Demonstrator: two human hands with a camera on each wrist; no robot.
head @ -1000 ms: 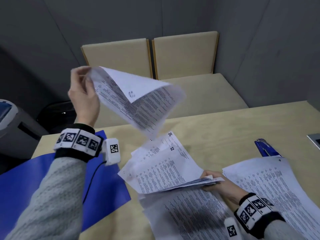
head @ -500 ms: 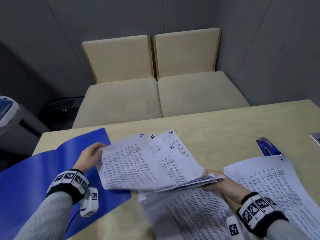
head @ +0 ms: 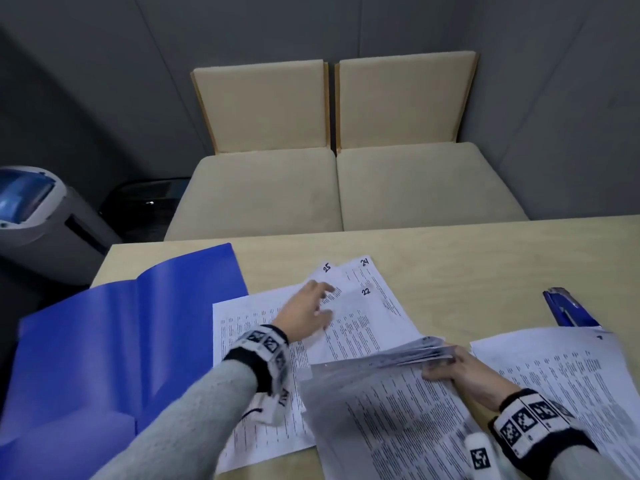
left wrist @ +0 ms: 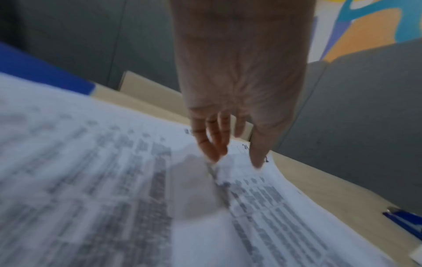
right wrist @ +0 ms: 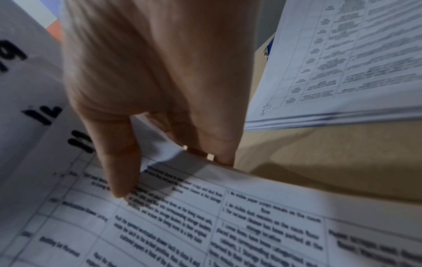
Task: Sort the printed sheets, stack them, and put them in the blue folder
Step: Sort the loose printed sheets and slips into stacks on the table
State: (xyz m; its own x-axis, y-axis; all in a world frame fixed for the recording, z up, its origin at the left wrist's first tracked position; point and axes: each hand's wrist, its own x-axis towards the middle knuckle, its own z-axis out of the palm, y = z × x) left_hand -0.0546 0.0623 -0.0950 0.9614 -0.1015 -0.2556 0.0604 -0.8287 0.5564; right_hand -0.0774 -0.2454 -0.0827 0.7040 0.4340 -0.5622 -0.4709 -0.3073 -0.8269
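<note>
The blue folder (head: pixel 104 341) lies open at the table's left end. Printed sheets (head: pixel 367 317) with handwritten numbers 25, 24 and 22 are fanned out mid-table, and one more sheet (head: pixel 249 323) lies partly over them by the folder. My left hand (head: pixel 308 306) reaches over these sheets with straight fingers (left wrist: pixel 214 150) and holds nothing. My right hand (head: pixel 453 365) pinches the right edge of a bundle of sheets (head: pixel 398 410), thumb (right wrist: pixel 121 171) on top and fingers under the edge. The left wrist view is blurred.
A second pile of printed sheets (head: pixel 571 375) lies at the right, beside a blue stapler (head: pixel 568 310). Two beige seats (head: pixel 346 188) stand beyond the table's far edge. A grey machine (head: pixel 41 216) stands off the left end.
My left hand brought its sheet down from the air, laid it by the folder, let go and moved right over the numbered sheets. The right hand kept its grip.
</note>
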